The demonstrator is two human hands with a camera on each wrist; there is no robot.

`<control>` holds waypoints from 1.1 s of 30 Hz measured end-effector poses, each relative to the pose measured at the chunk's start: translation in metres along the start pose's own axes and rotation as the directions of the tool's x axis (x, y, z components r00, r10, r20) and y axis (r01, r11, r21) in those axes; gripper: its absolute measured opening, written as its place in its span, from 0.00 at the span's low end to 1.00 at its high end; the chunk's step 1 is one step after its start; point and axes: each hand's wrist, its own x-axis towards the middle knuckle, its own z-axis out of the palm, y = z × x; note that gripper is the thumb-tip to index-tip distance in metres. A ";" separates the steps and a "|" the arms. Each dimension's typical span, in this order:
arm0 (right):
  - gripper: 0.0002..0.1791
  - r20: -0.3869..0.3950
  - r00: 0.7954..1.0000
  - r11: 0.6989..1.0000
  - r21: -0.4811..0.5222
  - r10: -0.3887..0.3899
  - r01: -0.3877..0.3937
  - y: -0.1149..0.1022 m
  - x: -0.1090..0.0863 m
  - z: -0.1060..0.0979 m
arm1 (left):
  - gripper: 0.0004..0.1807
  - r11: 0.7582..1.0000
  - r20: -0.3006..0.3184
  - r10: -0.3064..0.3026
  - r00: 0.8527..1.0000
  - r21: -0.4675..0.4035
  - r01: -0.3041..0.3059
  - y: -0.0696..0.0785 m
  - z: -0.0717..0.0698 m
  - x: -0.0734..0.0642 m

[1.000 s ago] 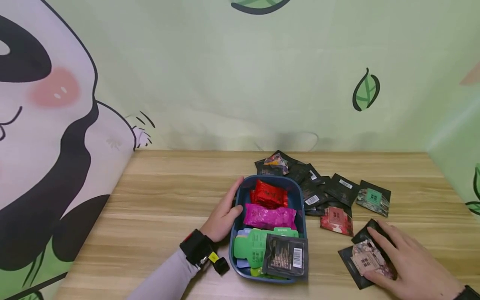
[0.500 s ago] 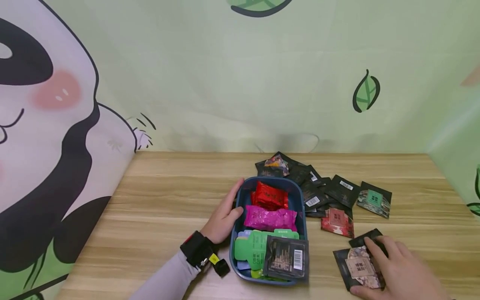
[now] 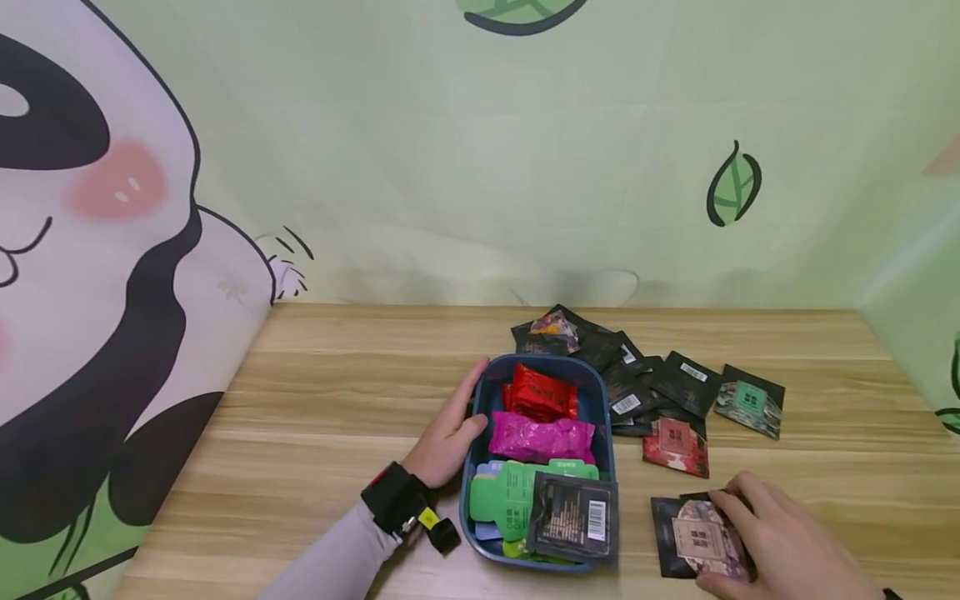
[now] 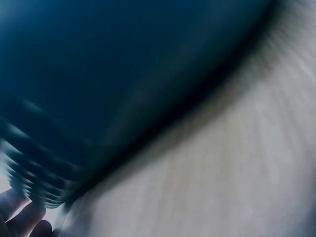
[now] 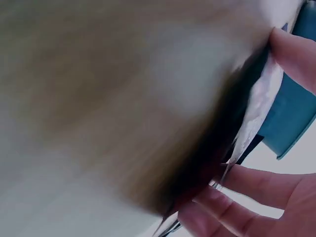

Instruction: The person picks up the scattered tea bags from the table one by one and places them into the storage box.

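My left hand (image 3: 441,440) rests along the left side of a dark blue plastic bin (image 3: 607,425), fingers stretched toward its far corner and thumb at the rim. In the left wrist view, fingertips (image 4: 27,217) touch the bin's ribbed corner. To the right of the bin, my right hand (image 3: 783,537) pinches flat black sachets (image 3: 699,540), the upper one with a pinkish picture label. Thumb and fingers press on opposite edges, as the right wrist view shows. Part of the lower sachet is hidden under the upper one and the hand.
Inside the bin lie red packets (image 3: 540,392), a magenta packet (image 3: 542,437), green packets (image 3: 510,500) and a black sachet (image 3: 573,517) overlapping the right rim. Several black sachets (image 3: 630,392) spread behind and right of the bin, one with a green label (image 3: 750,402). A wall stands behind the table.
My right hand has drawn the sachets left toward the bin and turned them straighter, bringing one more over the other. My left hand and the bin have stayed in place.
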 end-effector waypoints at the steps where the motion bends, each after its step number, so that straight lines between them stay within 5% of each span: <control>1: 0.59 -0.013 1.000 1.000 0.000 -0.021 0.021 -0.001 0.000 -0.001 | 0.40 1.000 -0.001 0.000 1.000 0.001 0.000 0.000 0.000 0.000; 7: 0.57 -0.005 0.984 0.984 0.042 -0.176 0.176 -0.003 0.004 -0.008 | 0.40 1.000 0.005 0.007 1.000 0.005 -0.007 -0.001 0.000 0.001; 14: 0.48 0.055 0.923 0.919 0.133 -0.380 0.370 0.001 0.015 -0.013 | 0.40 1.000 0.000 -0.007 1.000 0.006 0.007 0.000 0.000 0.000; 21: 0.43 0.078 0.912 0.910 0.145 -0.402 0.388 -0.002 0.025 -0.020 | 0.40 1.000 0.001 -0.013 1.000 0.006 0.013 -0.001 0.000 0.000; 33: 0.41 -0.016 0.895 0.895 0.008 -0.446 0.447 -0.019 0.037 -0.016 | 0.39 1.000 0.002 0.000 1.000 0.003 0.000 0.002 0.000 0.000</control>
